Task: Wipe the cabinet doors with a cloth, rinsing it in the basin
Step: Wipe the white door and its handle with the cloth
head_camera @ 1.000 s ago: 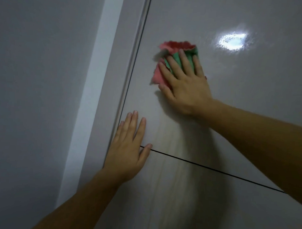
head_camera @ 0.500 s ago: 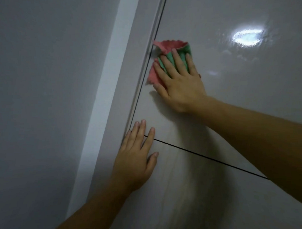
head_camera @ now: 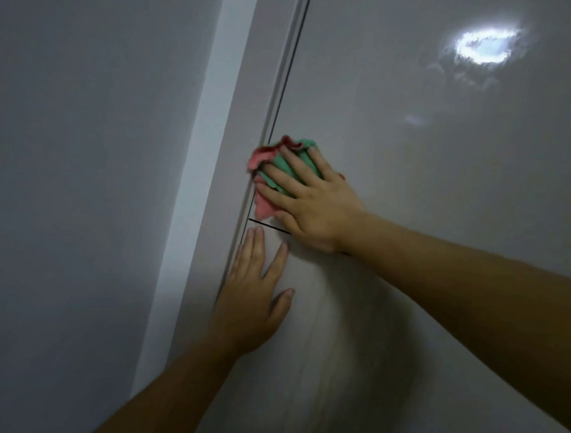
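Two bare hands are flat on a shiny pale grey cabinet door (head_camera: 409, 156). The right hand (head_camera: 313, 204) presses a soft, crumpled pink and green cloth (head_camera: 273, 170) against the door. Its fingers (head_camera: 294, 161) are spread out wide and lie flat on top of the cloth. They pin it down and do not curl around it.

The cloth sits at the left edge of the upper door, right by the thin dark up-and-down gap (head_camera: 289, 70). Its bottom end is just above the thin dark line between the doors (head_camera: 267, 224).

The cloth looks light and floppy. It will bend and bunch up easily, and it cannot break. If it is wet it may slide well on the smooth door, but I cannot tell if it is wet. A flat palm on its middle looks like the best hold, so the loose frilly edges do not fold under.

The bunched cloth is longer one way than the other. Its long side runs up and down the door, next to the gap, with the frilly pink end at the top.

The left hand (head_camera: 252, 296) rests open on the lower door panel (head_camera: 305, 362), fingers out straight, holding nothing. It is just below the cloth and the dark line. A bright spot of light (head_camera: 484, 45) shines high on the door. No basin is in view.
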The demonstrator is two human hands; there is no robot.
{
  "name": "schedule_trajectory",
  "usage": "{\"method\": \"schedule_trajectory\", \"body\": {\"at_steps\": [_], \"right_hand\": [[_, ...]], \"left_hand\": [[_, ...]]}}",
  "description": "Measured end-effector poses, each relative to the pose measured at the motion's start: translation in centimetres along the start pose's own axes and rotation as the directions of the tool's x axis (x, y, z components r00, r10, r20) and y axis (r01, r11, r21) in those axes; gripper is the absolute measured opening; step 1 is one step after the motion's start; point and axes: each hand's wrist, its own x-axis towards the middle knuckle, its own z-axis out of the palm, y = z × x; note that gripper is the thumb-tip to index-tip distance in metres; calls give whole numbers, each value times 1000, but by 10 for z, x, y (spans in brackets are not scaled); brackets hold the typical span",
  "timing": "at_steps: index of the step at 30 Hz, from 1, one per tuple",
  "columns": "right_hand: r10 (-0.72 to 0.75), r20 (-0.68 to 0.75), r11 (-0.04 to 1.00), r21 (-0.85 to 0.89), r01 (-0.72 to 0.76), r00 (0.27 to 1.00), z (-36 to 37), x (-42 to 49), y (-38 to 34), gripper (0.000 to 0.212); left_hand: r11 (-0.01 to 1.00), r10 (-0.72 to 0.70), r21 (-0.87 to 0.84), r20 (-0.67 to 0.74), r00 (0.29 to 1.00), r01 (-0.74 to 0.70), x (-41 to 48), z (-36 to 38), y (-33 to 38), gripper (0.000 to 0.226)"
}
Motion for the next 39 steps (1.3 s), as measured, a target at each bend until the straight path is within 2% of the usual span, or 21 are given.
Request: {"method": "schedule_trajectory", "body": {"at_steps": [2, 4, 9, 11, 15, 21, 25, 28, 32, 36, 37, 39], "right_hand": [[-84, 26, 996, -9, 85, 996, 5, -12, -9, 61], [-101, 24, 995, 3, 101, 995, 11, -37, -7, 59], [-50, -12, 998, -42, 49, 999, 17, -97, 16, 58], [-33, -27, 998, -53, 32, 999, 16, -93, 18, 59], [-4, -32, 999, -54, 2, 999, 19, -96, 13, 63], [139, -65, 989, -40, -142, 988, 21, -206, 38, 62], [202, -116, 976, -63, -210, 973, 22, -166, 28, 63], [220, -144, 974, -15, -224, 965, 24, -132, 20, 63], [180, -97, 983, -14, -182, 979, 32, -197, 28, 62], [344, -67, 934, -77, -349, 937, 34, -298, 54, 62], [406, -72, 909, -78, -411, 911, 33, -301, 60, 63], [579, -109, 811, -21, -585, 808, 29, -282, 59, 65]], "left_hand": [[1000, -3, -5, 9, 1000, 3, 0, 1, -2, 79], [1000, -5, 13, -2, 1000, 5, 1, 3, 2, 79], [998, -35, -45, -74, 997, 31, 4, 5, 11, 78], [999, -37, -30, -97, 995, 34, 6, 9, 13, 79], [991, -133, -28, -140, 981, 131, 14, 20, 28, 73], [985, -169, 8, -203, 964, 174, 19, 32, 34, 69], [982, -182, 4, -188, 965, 186, 19, 32, 33, 71], [981, -192, -1, -178, 965, 195, 21, 32, 34, 73], [978, -209, -27, -181, 961, 207, 22, 30, 34, 72], [982, -187, -37, -159, 969, 184, 20, 23, 38, 71], [982, -190, -46, -152, 970, 185, 19, 20, 36, 71], [975, -220, -55, -127, 967, 215, 18, 12, 40, 72]]}}
